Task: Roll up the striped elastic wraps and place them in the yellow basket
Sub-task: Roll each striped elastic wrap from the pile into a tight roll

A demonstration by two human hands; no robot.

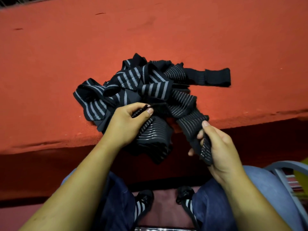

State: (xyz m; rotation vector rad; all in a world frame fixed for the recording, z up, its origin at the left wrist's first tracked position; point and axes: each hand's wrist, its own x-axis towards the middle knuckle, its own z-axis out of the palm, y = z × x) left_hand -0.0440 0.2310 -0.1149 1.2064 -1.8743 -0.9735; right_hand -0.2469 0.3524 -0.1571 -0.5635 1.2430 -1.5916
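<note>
The red desk [150, 30] fills the upper half of the view. Its top is rough and scuffed, its front edge runs just under both hands, and the frame cuts off its sides. Past its far edge, in the top left corner, a pale grille [16, 2] shows only as a sliver. Below the near edge the desk front lies in deep shadow.

The pile of striped wraps [150, 84] lies on the desk just ahead of the hands. The black bands with grey stripes are so tangled that I cannot count them or see where one ends. One plain black end [216, 77] sticks out flat, ahead and to the right of the right hand. Between the hands a bunched part of the pile spills over the desk edge.

Dark blue jeans [116, 205] fill the bottom between the forearms. A blue chair [283, 165] shows to the right of the right forearm, cut off by the frame. Behind its slats is a yellow patch [301, 177], too small to tell whether it is the basket.

The left hand [126, 125] sits against the near side of the pile, pinching a thin dark wrap edge between thumb and forefinger. The right hand [218, 147] is apart from it, off the desk edge. Its fingers are curled round a strip [188, 124] that runs up to the pile, and the strip's loose end hangs below the hand. Two dark shoes [143, 204] with pale stripes rest on the floor [166, 210] between the knees.
</note>
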